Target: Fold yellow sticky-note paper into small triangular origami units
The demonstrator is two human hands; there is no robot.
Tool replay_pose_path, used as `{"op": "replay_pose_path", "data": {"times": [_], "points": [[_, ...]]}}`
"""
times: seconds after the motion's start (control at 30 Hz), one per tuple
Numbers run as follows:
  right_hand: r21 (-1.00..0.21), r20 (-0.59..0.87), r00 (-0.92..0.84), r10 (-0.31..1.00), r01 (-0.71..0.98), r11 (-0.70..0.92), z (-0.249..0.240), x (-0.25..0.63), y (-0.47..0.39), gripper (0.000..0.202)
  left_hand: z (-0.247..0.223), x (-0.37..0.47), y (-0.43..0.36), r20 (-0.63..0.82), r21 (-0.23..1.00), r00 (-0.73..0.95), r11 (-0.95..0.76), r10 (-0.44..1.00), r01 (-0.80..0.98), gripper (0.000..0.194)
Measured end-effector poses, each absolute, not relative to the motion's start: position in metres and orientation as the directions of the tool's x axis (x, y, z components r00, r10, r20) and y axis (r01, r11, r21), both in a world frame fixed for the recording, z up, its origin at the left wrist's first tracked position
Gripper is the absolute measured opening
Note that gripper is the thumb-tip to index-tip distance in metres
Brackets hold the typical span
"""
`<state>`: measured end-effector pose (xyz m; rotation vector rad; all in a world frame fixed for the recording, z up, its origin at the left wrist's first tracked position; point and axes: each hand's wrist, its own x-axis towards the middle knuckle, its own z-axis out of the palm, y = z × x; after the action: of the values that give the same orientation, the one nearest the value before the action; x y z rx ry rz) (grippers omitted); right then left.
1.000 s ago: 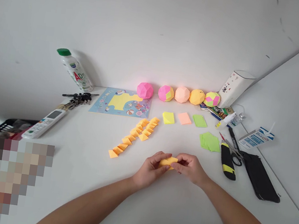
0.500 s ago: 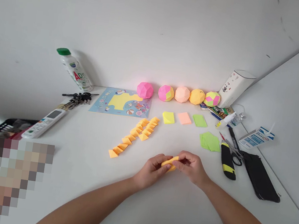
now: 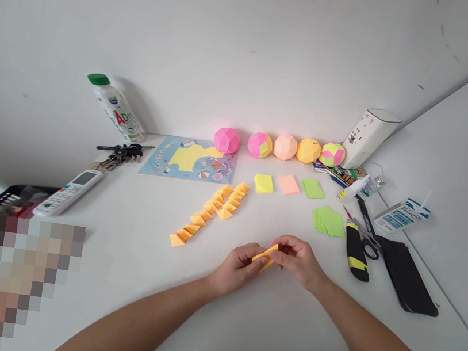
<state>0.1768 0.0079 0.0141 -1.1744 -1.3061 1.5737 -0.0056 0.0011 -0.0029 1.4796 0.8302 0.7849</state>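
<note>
Near the front of the white table, a small orange paper (image 3: 265, 256) is pinched between both hands. My left hand (image 3: 238, 268) grips its left side, thumb on top. My right hand (image 3: 297, 261) holds its right edge between thumb and fingers. Two rows of folded orange paper pieces (image 3: 214, 203) run diagonally to the left and beyond. Past the hands are a yellow pad (image 3: 263, 184), a peach pad (image 3: 289, 185) and a green pad (image 3: 313, 188). Several green cut papers (image 3: 329, 221) are spread at the right.
Several faceted paper balls (image 3: 285, 148) line the wall. A patterned sheet (image 3: 188, 159), bottle (image 3: 117, 108), keys (image 3: 121, 156) and remote (image 3: 69, 192) are at left. At right are a glue bottle (image 3: 353, 188), cutter (image 3: 357, 252), scissors (image 3: 369, 247), black pouch (image 3: 410, 277) and small carton (image 3: 402, 215).
The orange paper looks flatter and straighter along its upper edge. My right fingers have shifted slightly at its right end; my left hand has stayed nearly still.
</note>
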Motion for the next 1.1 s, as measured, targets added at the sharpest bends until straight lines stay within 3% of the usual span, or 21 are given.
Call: {"op": "replay_pose_path", "data": {"times": [1.1], "points": [[-0.989, -0.123, -0.285, 0.950, -0.044, -0.142, 0.0197, 0.1746, 0.0072, 0.014, 0.0044, -0.0074, 0.0030, -0.070, 0.996, 0.562, 0.091, 0.825, -0.009, 0.032]]}}
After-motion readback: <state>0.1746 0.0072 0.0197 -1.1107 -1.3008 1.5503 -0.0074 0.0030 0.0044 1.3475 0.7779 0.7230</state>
